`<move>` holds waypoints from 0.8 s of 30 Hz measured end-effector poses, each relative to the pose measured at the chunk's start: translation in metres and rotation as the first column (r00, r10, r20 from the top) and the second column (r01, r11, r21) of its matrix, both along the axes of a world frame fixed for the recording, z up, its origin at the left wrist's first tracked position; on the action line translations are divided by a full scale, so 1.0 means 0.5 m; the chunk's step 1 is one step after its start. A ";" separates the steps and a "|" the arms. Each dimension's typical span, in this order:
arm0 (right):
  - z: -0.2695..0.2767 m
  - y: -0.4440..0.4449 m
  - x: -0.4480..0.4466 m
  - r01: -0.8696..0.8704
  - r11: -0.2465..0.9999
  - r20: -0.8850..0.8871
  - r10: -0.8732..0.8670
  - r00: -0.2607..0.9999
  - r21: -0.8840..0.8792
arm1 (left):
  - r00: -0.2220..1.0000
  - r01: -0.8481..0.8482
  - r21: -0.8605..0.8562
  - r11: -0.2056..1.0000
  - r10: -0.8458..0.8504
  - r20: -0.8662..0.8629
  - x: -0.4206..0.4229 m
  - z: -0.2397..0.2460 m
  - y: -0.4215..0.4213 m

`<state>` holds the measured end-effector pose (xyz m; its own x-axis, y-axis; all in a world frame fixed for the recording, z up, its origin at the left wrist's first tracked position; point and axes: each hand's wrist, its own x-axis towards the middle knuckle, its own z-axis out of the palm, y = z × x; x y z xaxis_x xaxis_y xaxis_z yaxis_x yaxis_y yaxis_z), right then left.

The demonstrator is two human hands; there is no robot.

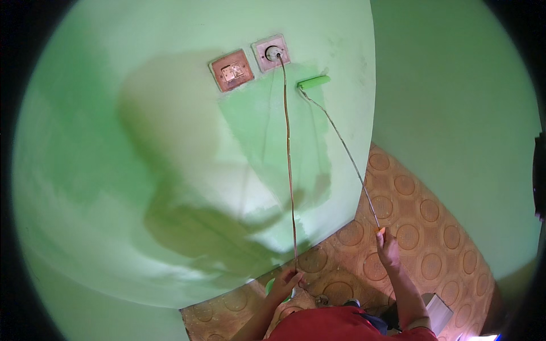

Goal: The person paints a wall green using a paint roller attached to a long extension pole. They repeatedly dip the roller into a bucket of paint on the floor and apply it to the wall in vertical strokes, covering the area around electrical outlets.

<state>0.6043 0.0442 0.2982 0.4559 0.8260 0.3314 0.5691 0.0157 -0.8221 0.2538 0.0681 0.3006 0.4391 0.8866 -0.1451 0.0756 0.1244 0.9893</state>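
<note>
My right hand (388, 249) grips the orange handle (381, 231) of a long-framed paint roller. The thin metal rod (347, 147) runs up to the green roller sleeve (314, 82), which rests against the wall just below and right of a power socket (271, 53). Between the fingers of my left hand (288, 283) is a brown power cord (288, 149), whose plug (273, 53) sits in that socket. A deeper green patch of fresh-looking paint (256, 123) spreads below the socket on the paler green wall (192, 25). Partly hidden behind my left hand stands a container with green paint (271, 286).
A reddish light switch (232, 71) is left of the socket. Another green wall (448, 106) meets this one at the right corner. The floor (407, 236) has a circle pattern. A box (437, 313) stands near my right arm, and my shadow (170, 128) falls on the wall.
</note>
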 end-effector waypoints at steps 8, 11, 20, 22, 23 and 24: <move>0.055 0.052 0.008 0.014 1.000 -0.019 -0.014 1.000 0.000 | 0.997 -0.012 -0.045 0.999 0.015 0.080 -0.008 0.003 0.003; 0.088 0.086 0.024 0.052 0.998 0.034 -0.054 0.998 0.043 | 0.997 0.001 -0.063 0.998 0.004 0.082 0.001 0.002 0.008; 0.075 0.077 0.033 -0.010 1.000 0.041 0.010 0.999 -0.011 | 0.996 0.028 -0.079 0.996 -0.022 0.081 -0.004 -0.040 0.013; 0.037 0.064 0.049 -0.020 1.000 0.034 0.021 0.999 -0.005 | 0.998 0.023 -0.059 0.998 -0.019 0.066 0.004 -0.029 0.014; 0.032 0.058 0.054 -0.013 1.000 0.014 0.013 1.000 0.009 | 0.997 0.021 -0.053 0.998 -0.017 0.070 0.008 -0.015 0.011; 0.032 0.055 0.057 -0.005 1.000 -0.009 0.006 1.000 0.024 | 0.997 0.020 -0.046 0.999 -0.017 0.069 0.011 -0.007 0.010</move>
